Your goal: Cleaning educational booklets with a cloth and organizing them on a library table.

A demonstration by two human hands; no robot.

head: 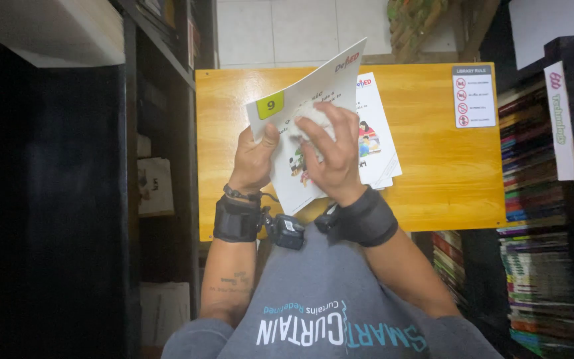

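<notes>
Plainly, the largest thing in view is the orange wooden table (433, 166), which fills the middle of the scene, with a small white sign of red symbols (474, 96) stuck at its far right corner. Dark shelves flank it; on the right, stacked books (533, 219) run from far to near, their titles too small to read.

On the table, a white booklet (380, 143) with a colourful picture lies flat, partly covered by a second white booklet with a yellow tag (313, 106), which is lifted and tilted above it, near the table's middle.

The left hand (252, 159) pinches that raised booklet at its left edge, thumb on top. The right hand (333, 156) presses a crumpled white cloth (312, 114) against the cover, fingers closed over the wad. Both wrists wear black bands.

By the look of it, the step in hand is wiping the cover. The next stroke would call for a firm hold on the left edge, so the thin booklet does not buckle.

Much of the cloth and the cover's picture is hidden under the right hand, and the left shelves are lost in shadow.
</notes>
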